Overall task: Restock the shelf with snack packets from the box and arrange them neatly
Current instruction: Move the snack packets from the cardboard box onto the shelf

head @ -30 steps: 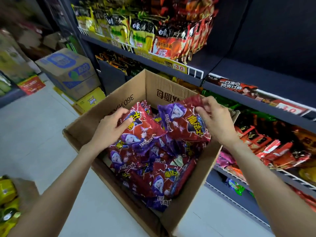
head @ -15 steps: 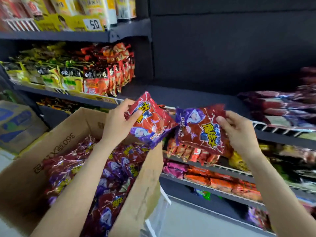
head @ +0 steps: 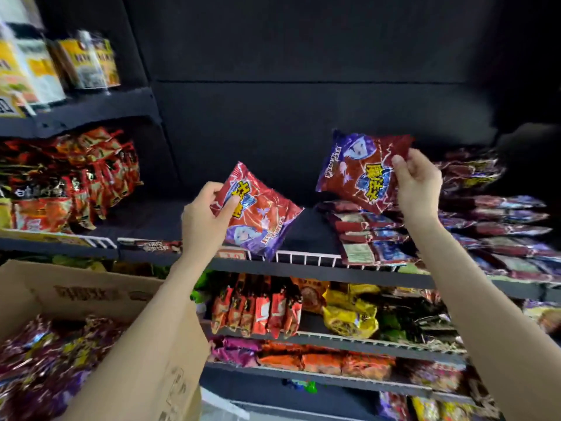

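Shelf [head: 306,264] dark, wire-fronted, stacked packets [head: 370,238] right

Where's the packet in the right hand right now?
Right of centre in the head view, the right hand holds its packet in the air, just above the stack of matching packets on the shelf.

Red-purple pkts [head: 261,214] w/ yellow lettering, brown cardboard box [head: 91,293], black shelf [head: 303,268] w/ white wire rail [head: 306,257].
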Motion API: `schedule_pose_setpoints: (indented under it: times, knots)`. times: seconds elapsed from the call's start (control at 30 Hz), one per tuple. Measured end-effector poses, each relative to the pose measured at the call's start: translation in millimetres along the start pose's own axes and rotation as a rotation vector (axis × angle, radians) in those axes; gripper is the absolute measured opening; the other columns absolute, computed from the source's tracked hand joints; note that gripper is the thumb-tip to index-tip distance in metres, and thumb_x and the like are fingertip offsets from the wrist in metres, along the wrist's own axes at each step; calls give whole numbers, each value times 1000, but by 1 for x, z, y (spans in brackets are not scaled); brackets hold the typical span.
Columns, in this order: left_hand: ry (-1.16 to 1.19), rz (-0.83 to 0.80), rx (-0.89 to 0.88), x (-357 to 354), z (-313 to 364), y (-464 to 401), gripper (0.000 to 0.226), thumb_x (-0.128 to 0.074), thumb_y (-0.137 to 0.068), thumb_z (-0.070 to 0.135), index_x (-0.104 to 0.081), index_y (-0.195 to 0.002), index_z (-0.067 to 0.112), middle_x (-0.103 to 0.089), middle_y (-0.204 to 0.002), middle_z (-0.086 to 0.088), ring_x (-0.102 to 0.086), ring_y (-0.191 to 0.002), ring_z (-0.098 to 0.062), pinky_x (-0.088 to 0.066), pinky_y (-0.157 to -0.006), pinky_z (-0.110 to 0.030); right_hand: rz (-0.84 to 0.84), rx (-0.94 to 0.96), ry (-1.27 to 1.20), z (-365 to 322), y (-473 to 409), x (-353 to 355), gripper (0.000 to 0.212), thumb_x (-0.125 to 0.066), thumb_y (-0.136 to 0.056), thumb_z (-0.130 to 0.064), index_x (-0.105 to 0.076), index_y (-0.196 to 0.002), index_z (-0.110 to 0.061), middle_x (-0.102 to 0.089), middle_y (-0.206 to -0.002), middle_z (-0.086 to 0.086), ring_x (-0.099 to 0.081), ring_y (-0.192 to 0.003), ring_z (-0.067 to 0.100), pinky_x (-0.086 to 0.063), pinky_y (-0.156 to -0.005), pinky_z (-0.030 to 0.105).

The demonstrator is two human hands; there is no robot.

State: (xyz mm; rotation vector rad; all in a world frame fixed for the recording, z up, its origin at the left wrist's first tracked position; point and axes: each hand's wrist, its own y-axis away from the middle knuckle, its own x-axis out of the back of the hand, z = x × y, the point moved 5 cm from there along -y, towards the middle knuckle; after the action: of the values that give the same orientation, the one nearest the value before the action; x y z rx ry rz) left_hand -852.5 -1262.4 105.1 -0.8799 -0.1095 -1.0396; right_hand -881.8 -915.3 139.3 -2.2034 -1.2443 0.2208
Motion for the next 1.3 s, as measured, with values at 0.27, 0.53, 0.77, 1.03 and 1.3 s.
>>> schedule_pose_setpoints:
  times: [0.27, 0.53, 0.77, 1.03, 1.3]
  knots:
    - [-111, 2, -75, -42, 22, -36, 26, -58, -92, 35, -56, -106, 14, -69, -92, 1, -67, -79, -16, -55, -64, -37, -324, 621, 731, 33, -33, -49, 43, -63, -77, 6, -70, -110, -20, -74, -91, 6, -69, -66, 28, -53, -51, 31]
    - [-443, 172, -452, -91, 56, -66, 15, -60, -88, 31, -54, -89, 17, -57, -52, 1, -55, -40, -24, -35, -41, -23, -656, 460, 833, 73, -13, -57, 26, -53, -96, -20, -63, -120, -22, -67, -110, 0, -65, -94, 22, -54, -74, 36]
    - [-459, 205, -740, -178, 115, -82, 15, -68, -84, 24, -61, -74, 16, -50, -47, 8, -47, -38, -10, -24, -41, -18, -739, 278, 749, 85, -10, -28, 33, -51, -96, -30, -58, -128, -24, -51, -138, -1, -49, -124, 21, -40, -103, 36]
    - [-293, -186, -743, -258, 124, -58, 9, -70, -84, 25, -66, -86, 16, -68, -69, 3, -65, -64, -16, -50, -81, -35, -759, 154, 660, 97, 1, -8, 43, -46, -97, -36, -46, -138, -24, -46, -143, -1, -41, -132, 19, -36, -108, 47]
    - [-245, -751, -517, -268, 113, -57, 37, -38, -101, 33, -52, -133, 21, -54, -135, 1, -46, -126, -16, -40, -101, -37, -666, 156, 608, 92, -4, -2, 41, -49, -98, -27, -48, -137, -16, -47, -141, 3, -41, -132, 19, -38, -107, 34]
